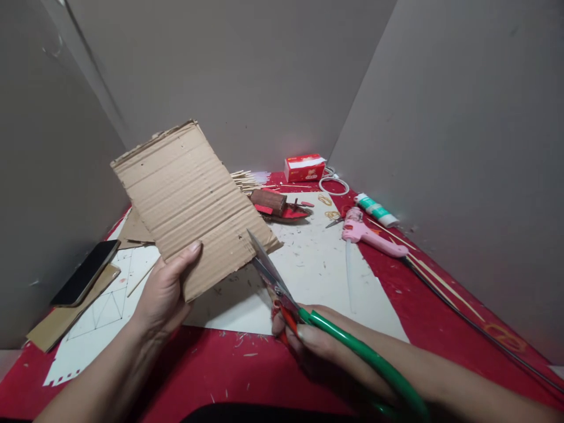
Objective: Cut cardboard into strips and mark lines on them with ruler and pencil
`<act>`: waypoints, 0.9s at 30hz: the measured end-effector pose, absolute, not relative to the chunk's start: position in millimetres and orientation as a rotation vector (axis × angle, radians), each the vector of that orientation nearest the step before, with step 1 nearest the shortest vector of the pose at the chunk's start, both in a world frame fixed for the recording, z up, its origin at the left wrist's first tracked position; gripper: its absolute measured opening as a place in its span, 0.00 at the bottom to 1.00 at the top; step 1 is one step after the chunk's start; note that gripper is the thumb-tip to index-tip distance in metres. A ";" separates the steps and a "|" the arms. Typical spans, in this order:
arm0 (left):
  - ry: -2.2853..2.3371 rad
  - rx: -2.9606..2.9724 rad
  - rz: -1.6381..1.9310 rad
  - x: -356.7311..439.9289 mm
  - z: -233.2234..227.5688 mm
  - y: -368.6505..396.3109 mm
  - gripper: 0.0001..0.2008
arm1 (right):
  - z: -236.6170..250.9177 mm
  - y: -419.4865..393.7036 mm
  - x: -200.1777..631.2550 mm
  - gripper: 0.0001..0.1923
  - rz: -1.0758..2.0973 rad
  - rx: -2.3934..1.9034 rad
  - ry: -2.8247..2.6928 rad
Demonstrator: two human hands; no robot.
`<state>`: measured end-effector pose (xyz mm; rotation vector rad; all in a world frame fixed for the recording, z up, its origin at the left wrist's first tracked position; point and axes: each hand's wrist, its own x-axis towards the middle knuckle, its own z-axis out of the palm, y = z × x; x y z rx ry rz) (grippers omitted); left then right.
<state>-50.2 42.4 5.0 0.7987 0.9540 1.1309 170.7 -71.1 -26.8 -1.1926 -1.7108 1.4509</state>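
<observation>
Here's the left hand (pixel 165 288), left of centre in the frame, gripping a sheet of corrugated cardboard (pixel 189 200) by its lower edge: thumb flat on the ribbed face, the other fingers mostly hidden behind. The sheet is held up at a tilt, its top corners reaching toward the upper left.

Over to the right hand (pixel 317 341), lower right of centre, fingers wrapped around the green-handled scissors (pixel 359 343). The blades stand slightly parted, right at the sheet's lower right edge! One lies across the front face; the other seems to slip behind, though its tip can't be seen.

So this looks like the cutting step, at or near the start of a snip: no clear slit shows. The next move, I'd judge, calls for a steady left grip, the sheet well between the blades, and a smooth squeeze of the handles, with the left thumb kept off the line.

Behind the sheet, near the centre, sits a small model boat (pixel 282 208); right of it, a pink glue gun (pixel 365 234) lies on the red tabletop (pixel 238 364).
</observation>
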 end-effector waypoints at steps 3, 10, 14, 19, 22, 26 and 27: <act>0.968 0.796 1.113 -52.3 6.4 40.8 0.29 | -17.9 -68.7 174.9 0.29 1.437 -1.182 -1.823; 0.876 0.826 1.082 -54.3 5.7 30.0 0.32 | -16.7 -69.3 174.5 0.24 1.182 -1.253 -1.935; 0.817 0.835 1.058 -54.2 2.4 28.9 0.33 | -17.9 -69.2 173.5 0.24 1.106 -1.253 -1.929; 0.775 0.837 1.062 -52.6 0.0 29.9 0.33 | -19.8 -67.3 172.3 0.30 1.228 -1.229 -1.871; 0.747 0.825 1.058 -50.9 -0.4 29.4 0.33 | -26.1 -67.4 171.2 0.31 1.318 -1.212 -1.812; 0.735 0.820 1.067 -49.1 0.7 28.4 0.33 | -36.3 -70.1 169.2 0.31 1.285 -1.241 -1.719; 0.740 0.818 1.069 -48.9 1.0 28.3 0.33 | -37.7 -70.9 168.7 0.30 1.302 -1.244 -1.711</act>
